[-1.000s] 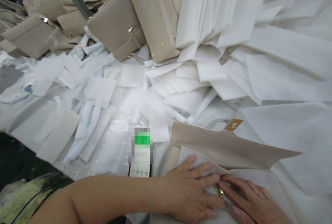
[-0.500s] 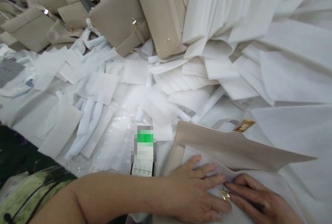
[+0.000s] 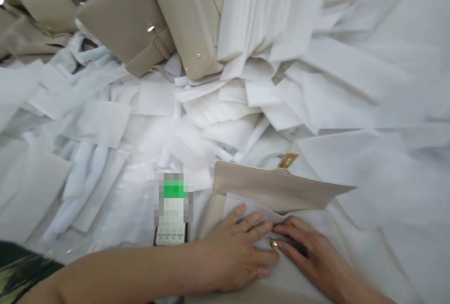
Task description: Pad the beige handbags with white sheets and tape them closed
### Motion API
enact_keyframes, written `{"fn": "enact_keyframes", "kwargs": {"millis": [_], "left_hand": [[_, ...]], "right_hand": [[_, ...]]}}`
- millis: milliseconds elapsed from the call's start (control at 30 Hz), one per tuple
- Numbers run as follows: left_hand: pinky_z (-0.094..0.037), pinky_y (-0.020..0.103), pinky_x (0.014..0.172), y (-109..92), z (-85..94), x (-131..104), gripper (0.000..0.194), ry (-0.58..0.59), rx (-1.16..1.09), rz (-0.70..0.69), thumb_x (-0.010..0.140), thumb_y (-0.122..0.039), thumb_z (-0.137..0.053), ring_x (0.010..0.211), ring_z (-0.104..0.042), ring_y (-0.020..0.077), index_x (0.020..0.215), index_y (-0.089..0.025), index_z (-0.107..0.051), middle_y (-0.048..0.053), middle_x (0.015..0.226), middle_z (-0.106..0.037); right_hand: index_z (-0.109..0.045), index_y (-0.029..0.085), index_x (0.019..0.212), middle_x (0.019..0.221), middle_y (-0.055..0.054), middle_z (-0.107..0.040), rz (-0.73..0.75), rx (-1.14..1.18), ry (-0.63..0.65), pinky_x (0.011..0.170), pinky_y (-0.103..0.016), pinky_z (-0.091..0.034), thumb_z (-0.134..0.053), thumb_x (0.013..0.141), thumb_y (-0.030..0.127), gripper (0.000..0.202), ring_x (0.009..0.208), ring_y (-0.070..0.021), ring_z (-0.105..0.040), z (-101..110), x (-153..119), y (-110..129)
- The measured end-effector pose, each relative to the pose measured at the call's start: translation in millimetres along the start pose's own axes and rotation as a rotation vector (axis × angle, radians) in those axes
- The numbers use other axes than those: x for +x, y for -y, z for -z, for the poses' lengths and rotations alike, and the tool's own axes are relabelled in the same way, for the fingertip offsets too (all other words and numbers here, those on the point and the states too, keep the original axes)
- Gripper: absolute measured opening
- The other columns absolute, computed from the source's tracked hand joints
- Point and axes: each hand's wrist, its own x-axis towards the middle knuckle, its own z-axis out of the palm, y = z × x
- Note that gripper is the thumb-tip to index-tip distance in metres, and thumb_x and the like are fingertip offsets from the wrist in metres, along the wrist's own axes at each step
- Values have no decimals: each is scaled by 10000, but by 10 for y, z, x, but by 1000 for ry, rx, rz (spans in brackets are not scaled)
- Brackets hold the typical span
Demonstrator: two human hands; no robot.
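In the head view, the beige leather-like bag [image 3: 213, 211] lies at the lower right of centre, its flap [image 3: 270, 184] raised. The left hand [image 3: 242, 250] lies on the thin white sheet [image 3: 234, 201] over it, grip wide. The right hand [image 3: 312, 250] keeps a narrow grip at 1 small gold metal fitting [image 3: 273, 245]; whether it holds this, I cannot tell.

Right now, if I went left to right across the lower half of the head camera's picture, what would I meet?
White sheet → white tubes → clear plastic → phone → left hand → right hand.
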Motion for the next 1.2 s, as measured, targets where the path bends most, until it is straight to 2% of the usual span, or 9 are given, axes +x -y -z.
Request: {"fn": "enact_keyframes", "kwargs": {"millis": [100, 200, 300, 400, 700, 833, 1000, 1100, 1200], "left_hand": [[-176, 594, 1101, -48, -61, 16, 391, -6, -5, 20, 979, -425, -273, 1404, -216, 340, 1271, -280, -489, 131, 1514, -286], [-181, 623, 1090, -81, -94, 29, 390, 8, -22, 21, 982, -426, -256, 1401, -210, 360, 1268, -289, -483, 133, 1522, -263], [-172, 654, 1080, -109, -93, 32, 400, 32, -49, 30, 983, -433, -247, 1401, -189, 379, 1300, -303, -452, 136, 1530, -239], [-146, 670, 1082, -118, -86, 40, 405, 48, -74, 55, 980, -442, -259, 1407, -161, 382, 1321, -311, -434, 136, 1539, -209], [-108, 681, 1084, -62, -3, 38, 421, 125, -147, 42, 985, -437, -237, 1422, -57, 362, 1377, -354, -367, 93, 1569, -94], [-127, 694, 1076, -165, 45, 55, 402, 113, -91, 72, 972, -369, -346, 1413, -93, 381, 1372, -352, -381, 96, 1565, -124], [-212, 719, 1031, -344, 146, 144, 561, 169, -52, 128, 917, -221, -470, 1378, -196, 413, 1441, -292, -286, 185, 1514, -245], [-256, 740, 986, -337, 112, 162, 549, 185, -12, 103, 913, -245, -486, 1352, -233, 441, 1432, -276, -311, 218, 1491, -273], [-279, 763, 944, -251, -25, 133, 518, 101, 16, 57, 925, -360, -470, 1335, -263, 455, 1420, -307, -325, 208, 1492, -281]], "right_hand": [[-659, 235, 1028, 924, -44, -626, 4, -18, 34, 798, -294, -513, -486, 919, 242, 204, 883, -165, -598, 52, -82, 80], [-652, 227, 1036, 993, -60, -619, 57, -134, -13, 829, -312, -494, -476, 921, 207, 211, 927, -176, -579, 114, -168, 126], [-626, 220, 1116, 1094, -86, -605, 130, -292, -74, 869, -369, -472, -486, 909, 184, 252, 994, -210, -555, 181, -216, 156], [-562, 215, 1232, 1147, -101, -585, 165, -401, -46, 910, -433, -439, -504, 892, 171, 348, 1065, -246, -516, 225, -211, 171], [-518, 245, 1294, 1187, -119, -548, 54, -460, -7, 893, -462, -409, -559, 876, 246, 420, 1089, -291, -476, 176, -168, 186], [-510, 273, 1299, 1193, -104, -548, 11, -443, 1, 915, -459, -390, -566, 869, 256, 435, 1086, -282, -474, 191, -198, 209], [-517, 284, 1281, 1194, -91, -556, -4, -446, -15, 917, -442, -391, -576, 860, 269, 426, 1089, -271, -483, 236, -239, 256], [-526, 274, 1268, 1184, -94, -565, 6, -469, -34, 909, -443, -405, -594, 835, 236, 440, 1074, -268, -504, 273, -237, 314], [-531, 280, 1261, 1160, -86, -583, 53, -504, -53, 890, -427, -437, -599, 810, 199, 463, 1053, -259, -534, 290, -249, 309]]}}
